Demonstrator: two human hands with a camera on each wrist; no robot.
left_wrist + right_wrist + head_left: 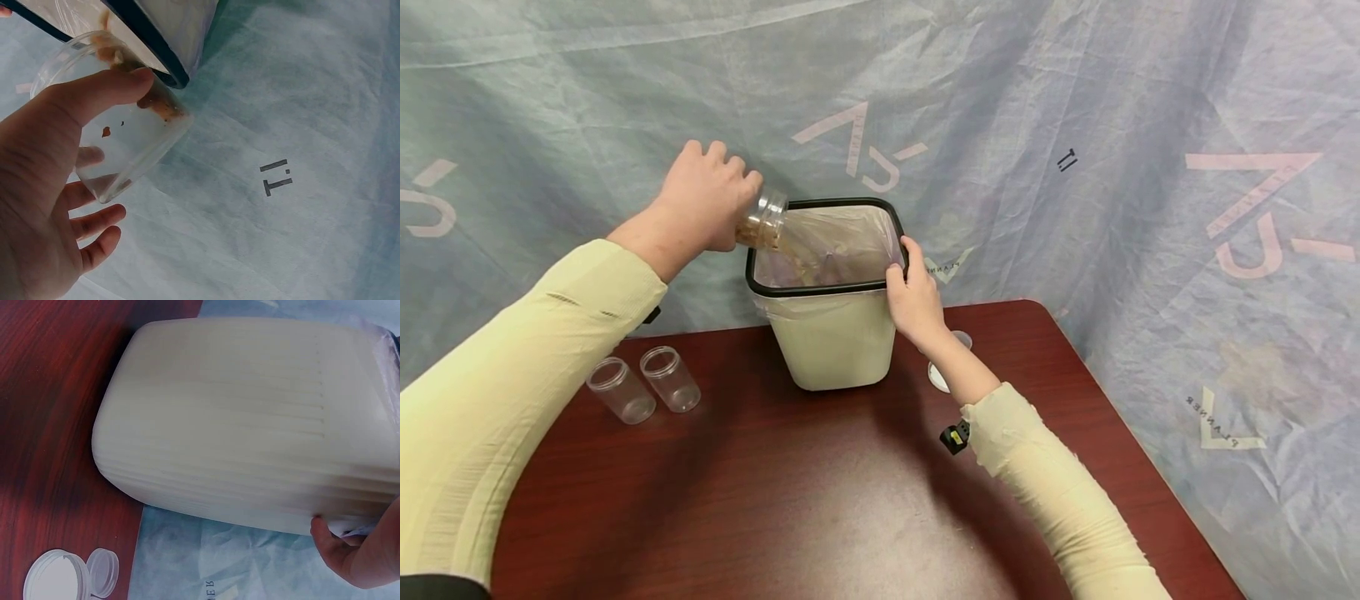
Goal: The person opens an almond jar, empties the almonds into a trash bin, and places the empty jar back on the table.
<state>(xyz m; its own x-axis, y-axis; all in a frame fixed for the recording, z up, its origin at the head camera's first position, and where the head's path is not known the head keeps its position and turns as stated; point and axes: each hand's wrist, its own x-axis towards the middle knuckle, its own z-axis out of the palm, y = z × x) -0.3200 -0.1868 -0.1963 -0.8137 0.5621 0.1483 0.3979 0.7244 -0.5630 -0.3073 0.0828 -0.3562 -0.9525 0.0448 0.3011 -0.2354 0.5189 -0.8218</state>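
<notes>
My left hand (711, 196) grips a see-through plastic jar (769, 221), tipped on its side with its mouth over the left rim of a cream trash bin (835, 342). Brown crumbly bits (159, 107) lie along the jar's lower wall and reach its mouth. In the left wrist view the thumb and forefinger go round the jar, while the other fingers extend beside its base. A thin plastic liner (857, 229) covers the bin's inside under a black rim. With thumb and fingers, my right hand (916, 296) holds the bin's right rim.
Two see-through jars (672, 381) stand uncapped on the dark red table (820, 492), left of the bin. A white lid (56, 578) and a clear lid (103, 572) lie right of it, partly behind the right forearm. A printed cloth (1000, 150) hangs behind.
</notes>
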